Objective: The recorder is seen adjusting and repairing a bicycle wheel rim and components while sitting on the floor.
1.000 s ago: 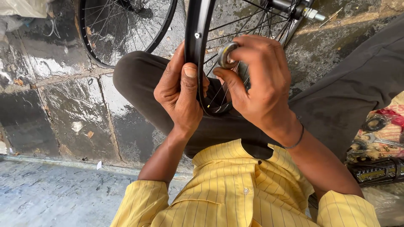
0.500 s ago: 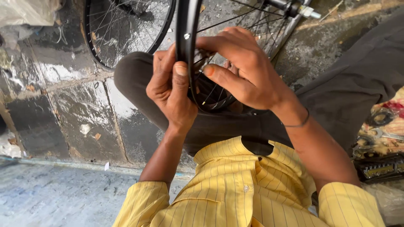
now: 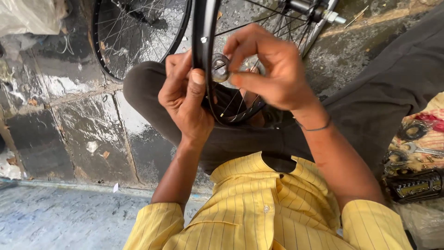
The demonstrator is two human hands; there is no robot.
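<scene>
A black bicycle wheel rim (image 3: pixel 204 32) with thin spokes stands upright over my lap. My left hand (image 3: pixel 185 99) wraps its near edge, thumb pressed on the rim's side. My right hand (image 3: pixel 270 69) pinches a small round metal tool (image 3: pixel 220 67), a ring-shaped spoke key, against the rim's inner side where the spokes meet it. The wheel's hub axle (image 3: pixel 319 11) shows at the top. Both sleeves are yellow striped, and a thin band circles my right wrist.
A second spoked wheel (image 3: pixel 138 37) lies on the wet stone floor behind. A patterned cloth (image 3: pixel 423 139) at the right holds wrenches and small parts, with a dark metal piece (image 3: pixel 411 187) by it. A plastic bag (image 3: pixel 27 16) sits top left.
The right hand has shifted along the rim and turned, so the round metal tool shows between its fingertips. The left hand keeps its hold on the rim.
</scene>
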